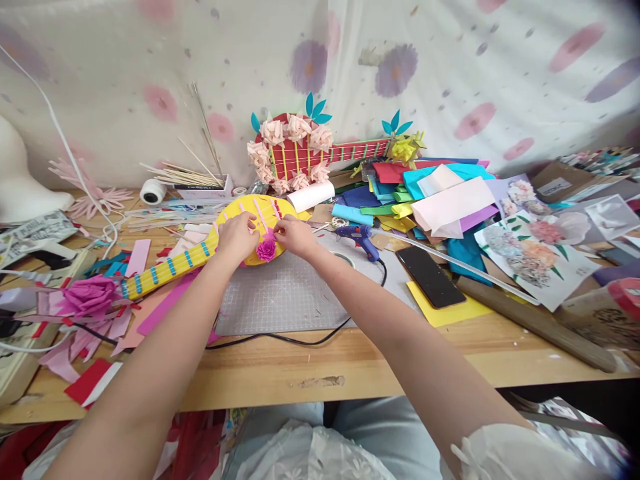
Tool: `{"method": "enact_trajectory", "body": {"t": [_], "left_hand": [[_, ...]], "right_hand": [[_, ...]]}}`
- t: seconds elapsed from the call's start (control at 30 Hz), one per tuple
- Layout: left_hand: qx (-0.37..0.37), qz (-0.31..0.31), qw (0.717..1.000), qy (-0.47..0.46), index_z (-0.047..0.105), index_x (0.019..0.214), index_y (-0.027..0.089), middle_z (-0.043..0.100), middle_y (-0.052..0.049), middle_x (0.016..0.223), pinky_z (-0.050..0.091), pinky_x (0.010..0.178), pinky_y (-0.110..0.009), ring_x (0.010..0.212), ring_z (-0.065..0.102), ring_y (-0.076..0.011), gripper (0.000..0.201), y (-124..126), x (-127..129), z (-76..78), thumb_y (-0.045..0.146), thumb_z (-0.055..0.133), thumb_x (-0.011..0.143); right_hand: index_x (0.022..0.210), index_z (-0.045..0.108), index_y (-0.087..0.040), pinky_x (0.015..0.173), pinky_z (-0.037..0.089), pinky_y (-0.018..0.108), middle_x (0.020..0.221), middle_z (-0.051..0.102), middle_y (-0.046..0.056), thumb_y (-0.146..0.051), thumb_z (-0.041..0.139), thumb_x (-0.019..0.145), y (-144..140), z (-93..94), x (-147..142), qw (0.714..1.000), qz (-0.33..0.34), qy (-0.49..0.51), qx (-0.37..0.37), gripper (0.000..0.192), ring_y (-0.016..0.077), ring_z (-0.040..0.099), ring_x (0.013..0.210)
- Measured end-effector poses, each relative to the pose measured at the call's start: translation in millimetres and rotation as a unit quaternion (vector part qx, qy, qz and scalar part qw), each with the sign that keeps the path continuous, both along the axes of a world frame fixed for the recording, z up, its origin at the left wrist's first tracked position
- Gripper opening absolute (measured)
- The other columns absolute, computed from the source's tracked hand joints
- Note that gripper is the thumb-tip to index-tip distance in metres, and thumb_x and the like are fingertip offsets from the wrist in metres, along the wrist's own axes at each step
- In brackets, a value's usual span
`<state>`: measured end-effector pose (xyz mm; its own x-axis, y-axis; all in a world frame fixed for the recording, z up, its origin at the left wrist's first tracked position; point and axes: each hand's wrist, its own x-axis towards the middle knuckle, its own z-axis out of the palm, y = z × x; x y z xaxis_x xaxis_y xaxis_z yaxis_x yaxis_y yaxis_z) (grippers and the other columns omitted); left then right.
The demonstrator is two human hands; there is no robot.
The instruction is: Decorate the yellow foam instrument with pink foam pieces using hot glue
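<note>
A yellow paper guitar (250, 217) with blue frets and pink strings lies across the grey cutting mat (285, 300). My left hand (237, 237) presses down on its round body. My right hand (294, 235) pinches a pink strip at the body's right side, just above a small magenta paper flower (266, 250) that sits on the guitar's lower edge. Both hands nearly touch each other over the flower.
A blue glue gun (361, 237) lies right of my hands, its black cord looping over the mat. A black phone (431, 276) rests on yellow paper. Coloured paper sheets (440, 193), a finished red guitar (300, 155), skewers (190, 175) and pink scraps (90, 300) crowd the wooden table (310, 373).
</note>
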<state>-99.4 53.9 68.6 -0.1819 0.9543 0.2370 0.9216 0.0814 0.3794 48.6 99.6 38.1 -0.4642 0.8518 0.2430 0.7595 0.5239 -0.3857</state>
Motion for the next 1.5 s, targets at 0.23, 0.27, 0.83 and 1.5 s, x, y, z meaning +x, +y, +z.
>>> {"method": "enact_trajectory", "body": {"t": [0.23,0.27,0.83,1.5], "left_hand": [[-0.110,0.012,0.992,0.052,0.060,0.100,0.022,0.071,-0.009,0.097,0.045,0.087,-0.043,0.100,0.063,-0.0312,0.036,17.6,6.1,5.0,0.039,0.064,0.068],[-0.114,0.016,0.992,0.052,0.060,0.100,0.022,0.071,-0.010,0.098,0.046,0.085,-0.042,0.099,0.063,-0.0313,0.037,17.9,7.5,5.3,0.039,0.065,0.067],[-0.077,-0.004,0.996,-0.041,0.051,0.088,0.022,0.067,-0.003,0.087,0.044,0.080,-0.034,0.090,0.062,-0.0228,0.025,18.5,21.8,16.6,0.019,0.065,0.067],[-0.001,-0.011,0.801,-0.598,0.044,0.086,0.018,0.060,0.003,0.066,0.053,0.054,-0.025,0.060,0.066,-0.0146,0.030,-27.6,114.7,-92.0,0.013,0.067,0.066]], "right_hand": [[0.088,0.066,-0.020,0.073,0.040,0.025,0.095,0.064,0.003,-0.024,0.051,0.082,-10.4,3.9,25.8,0.996,-0.027,0.087,-0.023,0.016,0.0146,0.057,0.085],[0.086,0.065,-0.020,0.073,0.040,0.025,0.092,0.065,0.003,-0.023,0.052,0.081,-13.9,4.2,35.6,0.995,-0.026,0.096,-0.025,0.015,0.0145,0.057,0.084],[0.081,0.062,-0.017,0.059,0.038,0.029,0.075,0.063,0.004,-0.051,0.068,0.063,-35.0,-22.3,214.1,0.958,-0.234,0.135,-0.097,0.039,0.0160,0.053,0.064],[0.068,0.062,-0.017,0.048,0.034,0.025,0.050,0.047,-0.003,-0.059,0.065,0.064,-54.8,-20.7,182.5,0.914,-0.104,0.302,-0.252,0.042,0.0094,0.041,0.047]]}}
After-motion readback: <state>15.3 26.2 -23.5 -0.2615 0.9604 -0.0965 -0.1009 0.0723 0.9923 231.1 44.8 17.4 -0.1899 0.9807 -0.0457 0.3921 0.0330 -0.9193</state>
